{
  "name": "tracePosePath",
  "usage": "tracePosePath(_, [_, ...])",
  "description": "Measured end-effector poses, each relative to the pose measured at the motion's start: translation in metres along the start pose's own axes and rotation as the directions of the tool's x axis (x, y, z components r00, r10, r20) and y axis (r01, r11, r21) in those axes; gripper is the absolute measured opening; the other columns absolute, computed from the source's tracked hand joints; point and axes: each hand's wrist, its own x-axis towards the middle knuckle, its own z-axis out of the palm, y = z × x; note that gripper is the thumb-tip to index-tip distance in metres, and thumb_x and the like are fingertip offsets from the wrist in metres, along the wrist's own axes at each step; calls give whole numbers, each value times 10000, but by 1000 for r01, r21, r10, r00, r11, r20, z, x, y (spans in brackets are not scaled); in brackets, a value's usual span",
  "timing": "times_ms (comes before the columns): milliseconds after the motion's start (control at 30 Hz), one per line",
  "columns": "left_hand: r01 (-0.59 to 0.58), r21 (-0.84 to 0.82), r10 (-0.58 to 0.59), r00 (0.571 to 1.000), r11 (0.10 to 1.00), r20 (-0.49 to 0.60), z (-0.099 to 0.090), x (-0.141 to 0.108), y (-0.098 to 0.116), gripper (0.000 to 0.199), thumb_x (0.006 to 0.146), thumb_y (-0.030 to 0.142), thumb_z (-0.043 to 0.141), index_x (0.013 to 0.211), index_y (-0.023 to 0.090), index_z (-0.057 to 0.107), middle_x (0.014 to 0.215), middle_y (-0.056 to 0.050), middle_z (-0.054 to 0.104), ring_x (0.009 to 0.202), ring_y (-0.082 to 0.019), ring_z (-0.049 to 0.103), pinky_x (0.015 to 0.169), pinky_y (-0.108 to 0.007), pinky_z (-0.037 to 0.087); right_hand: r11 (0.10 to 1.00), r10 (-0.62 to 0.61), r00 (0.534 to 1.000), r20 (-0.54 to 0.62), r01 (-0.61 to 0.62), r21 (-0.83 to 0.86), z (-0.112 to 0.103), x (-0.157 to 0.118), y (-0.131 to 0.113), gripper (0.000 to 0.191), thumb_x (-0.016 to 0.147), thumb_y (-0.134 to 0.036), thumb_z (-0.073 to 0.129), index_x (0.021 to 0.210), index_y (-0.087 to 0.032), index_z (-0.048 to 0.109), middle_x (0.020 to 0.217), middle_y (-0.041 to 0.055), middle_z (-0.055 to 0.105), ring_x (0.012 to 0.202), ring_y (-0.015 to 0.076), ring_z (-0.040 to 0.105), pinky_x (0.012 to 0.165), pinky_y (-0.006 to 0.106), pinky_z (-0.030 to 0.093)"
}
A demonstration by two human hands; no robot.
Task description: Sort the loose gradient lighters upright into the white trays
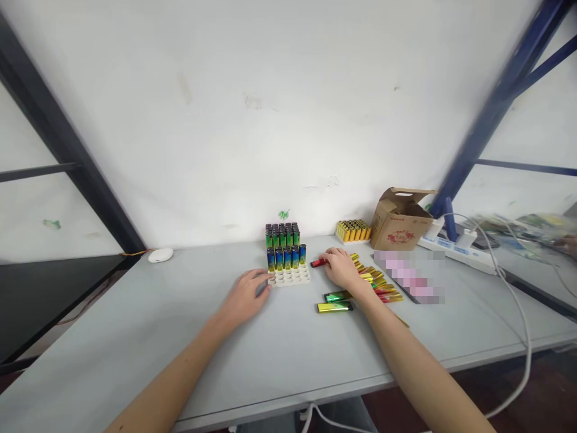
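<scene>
My left hand [247, 294] is at the left edge of a white holed tray [297, 276], its fingers and thumb closed on that edge. Several blue lighters [287, 258] stand upright in the tray's back part; the front holes show bare. Green lighters with dark tops [282, 235] stand in rows just behind. My right hand [341, 267] reaches to a red lighter [318, 263] lying on the table, fingers closed over one end of it. Right of and beneath this hand lies a loose pile of yellow and red lighters [381, 285]. A green lighter [337, 297] and a yellow lighter [334, 307] lie nearer me.
Against the wall stand a tray of upright yellow lighters [354, 231] and an open cardboard box [399, 225]. A power strip [464, 252] with a white cable [523, 319] lies at the right. A blurred pink flat object [408, 276] is beside the pile. A white case [160, 255] sits far left.
</scene>
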Motion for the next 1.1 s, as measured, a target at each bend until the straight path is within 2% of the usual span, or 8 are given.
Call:
tracePosePath(300, [-18, -6, 18, 1000, 1000, -20, 1, 1, 1, 293, 926, 301, 480, 1161, 258, 650, 1230, -70, 632, 1147, -253, 584, 1018, -451, 466, 988, -10, 1000, 5, 9, 154, -5, -4, -1, 256, 898, -216, 508, 1121, -185, 629, 1025, 85, 679, 947, 222, 617, 865, 313, 396])
tracePosePath(433, [-33, -4, 33, 999, 999, -24, 0, 1, 0, 293, 926, 296, 482, 1165, 252, 646, 1233, -78, 627, 1145, -255, 584, 1017, -452, 467, 927, 38, 989, -145, 19, 375, -4, 0, 5, 265, 950, -262, 392, 1121, -173, 575, 1113, 122, 627, 967, 224, 607, 857, 331, 419])
tracePosePath(500, [-41, -1, 41, 999, 999, -19, 0, 0, -1, 298, 929, 297, 477, 1173, 255, 643, 1238, -78, 622, 1144, -255, 583, 1018, -455, 468, 819, 144, 968, -207, 1, 574, -3, 2, 4, 253, 942, -311, 396, 1129, -174, 494, 1083, 116, 636, 924, 222, 610, 840, 350, 435])
tracePosePath(600, [-48, 11, 48, 999, 999, -8, -1, 1, -1, 312, 931, 300, 474, 1192, 256, 639, 1246, -83, 615, 1141, -259, 583, 1013, -455, 471, 551, 215, 964, -154, 10, 835, -6, 3, -7, 226, 883, -342, 449, 1064, -206, 444, 844, 28, 643, 749, 187, 589, 761, 337, 447])
tracePosePath(700, [-53, 18, 53, 999, 998, -3, -1, 1, 0, 322, 933, 305, 470, 1204, 252, 636, 1240, -84, 615, 1135, -261, 586, 1008, -449, 474, 200, 158, 986, -45, 12, 980, -12, 0, -28, 187, 793, -324, 494, 938, -208, 513, 576, -61, 476, 573, 142, 473, 639, 284, 411])
tracePosePath(833, [-68, 21, 68, 998, 997, -4, -1, 1, 0, 314, 936, 304, 471, 1204, 259, 629, 1228, -79, 619, 1130, -255, 586, 1009, -441, 468, -224, -52, 984, 169, -176, 959, -22, -8, -54, 255, 767, -452, 532, 791, -199, 548, 582, -62, 362, 499, 103, 351, 507, 248, 351])
tracePosePath(967, [-92, 39, 92, 996, 995, 6, -1, 1, 0, 306, 930, 279, 482, 1204, 245, 612, 1211, -83, 629, 1138, -253, 576, 1023, -445, 450, -345, -173, 928, 330, -371, 862, -24, -12, -64, 410, 818, -576, 479, 640, -209, 431, 539, -73, 249, 450, 83, 233, 424, 209, 214])
tracePosePath(1100, [-94, 43, 93, 996, 995, 10, 0, 1, -1, 307, 929, 275, 482, 1208, 246, 606, 1213, -80, 630, 1148, -254, 571, 1026, -445, 446, -377, -180, 913, 366, -408, 832, -24, -11, -60, 411, 823, -525, 461, 579, -213, 354, 504, -85, 189, 436, 74, 124, 405, 205, 119])
